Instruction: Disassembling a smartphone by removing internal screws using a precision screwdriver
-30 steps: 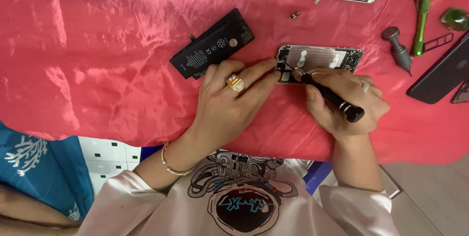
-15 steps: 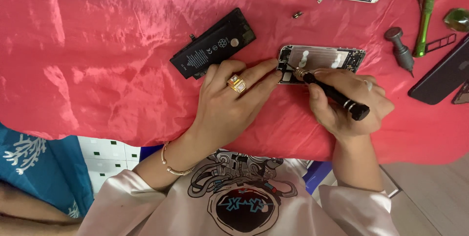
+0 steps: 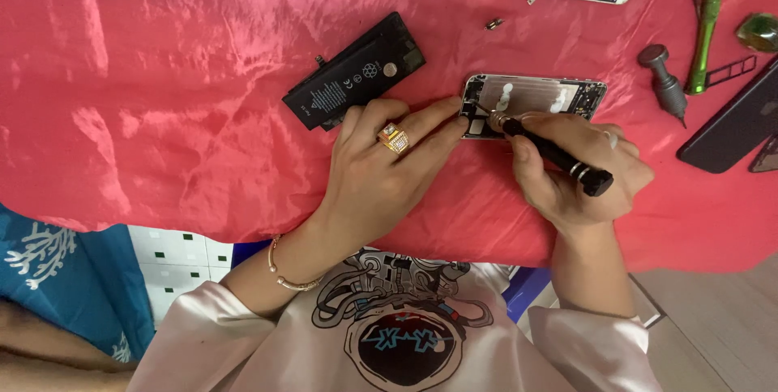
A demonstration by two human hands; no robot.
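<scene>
While left hand [image 3: 381, 173] steadies phone chassis [image 3: 531, 100], right hand [image 3: 579, 173] fingers clamp black screwdriver [image 3: 551, 153]; black labelled battery [image 3: 354, 72] beside.

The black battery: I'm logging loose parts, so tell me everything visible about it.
The black battery is a flat, slim rectangle with small pale markings and a round spot on top. It lies tilted on the red cloth, out of the opened phone body. The left hand covers its lower edge; whether they touch is unclear.

Bright, even overhead light; sheen and soft glare streak the folds of the red satin cloth [image 3: 162, 76]. Shadows are faint and short under both hands. Focus is sharp throughout, with slight wide-angle stretching at the edges.
</scene>
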